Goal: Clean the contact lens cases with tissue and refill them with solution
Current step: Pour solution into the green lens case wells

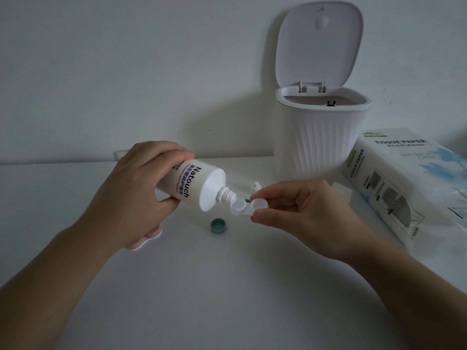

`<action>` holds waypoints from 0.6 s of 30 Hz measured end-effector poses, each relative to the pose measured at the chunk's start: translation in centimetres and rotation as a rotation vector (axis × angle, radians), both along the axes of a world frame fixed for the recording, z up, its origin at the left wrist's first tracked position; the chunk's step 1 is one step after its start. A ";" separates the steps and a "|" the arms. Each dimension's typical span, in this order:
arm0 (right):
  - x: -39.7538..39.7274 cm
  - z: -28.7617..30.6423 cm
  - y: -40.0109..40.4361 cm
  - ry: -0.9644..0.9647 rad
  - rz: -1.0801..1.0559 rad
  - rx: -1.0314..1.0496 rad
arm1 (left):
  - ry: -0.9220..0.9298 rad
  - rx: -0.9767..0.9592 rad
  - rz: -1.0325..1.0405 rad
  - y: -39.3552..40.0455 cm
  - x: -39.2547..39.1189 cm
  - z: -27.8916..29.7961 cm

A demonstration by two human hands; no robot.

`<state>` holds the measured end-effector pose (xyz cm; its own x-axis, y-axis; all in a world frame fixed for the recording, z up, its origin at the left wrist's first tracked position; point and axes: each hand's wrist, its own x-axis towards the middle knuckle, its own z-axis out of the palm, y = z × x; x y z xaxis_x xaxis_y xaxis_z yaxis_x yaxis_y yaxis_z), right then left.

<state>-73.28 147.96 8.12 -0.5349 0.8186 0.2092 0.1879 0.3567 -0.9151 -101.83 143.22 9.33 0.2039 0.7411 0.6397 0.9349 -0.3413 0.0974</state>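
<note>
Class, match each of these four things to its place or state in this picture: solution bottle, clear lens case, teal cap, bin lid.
Things:
1. solution bottle
2. clear lens case
3. teal cap
4. bin lid

Places or states:
A. lying on the table
B. raised open
C. tilted in the left hand
D. pinched in the right hand

Pairs: 1-C, 2-D, 3-A, 4-B

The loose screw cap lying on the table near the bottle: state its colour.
The small round screw cap is teal green, seen clearly in the head view.
</note>
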 end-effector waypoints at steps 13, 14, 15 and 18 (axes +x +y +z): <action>-0.2 -0.2 0.1 -0.005 -0.022 -0.020 | 0.021 -0.009 0.011 -0.2 0.2 0.3; -0.2 -0.2 0.0 -0.003 -0.021 -0.023 | 0.022 -0.014 0.013 -0.2 0.2 0.3; -0.2 -0.2 0.0 -0.003 -0.020 -0.024 | 0.024 -0.019 0.017 -0.2 0.2 0.3; -0.2 -0.2 -0.1 -0.010 -0.005 -0.028 | 0.038 -0.026 0.027 -0.2 0.2 0.4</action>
<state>-73.49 147.91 7.96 -0.5325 0.8269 0.1810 0.1987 0.3300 -0.9228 -101.64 143.02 9.74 0.2078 0.7629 0.6123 0.9468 -0.3141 0.0700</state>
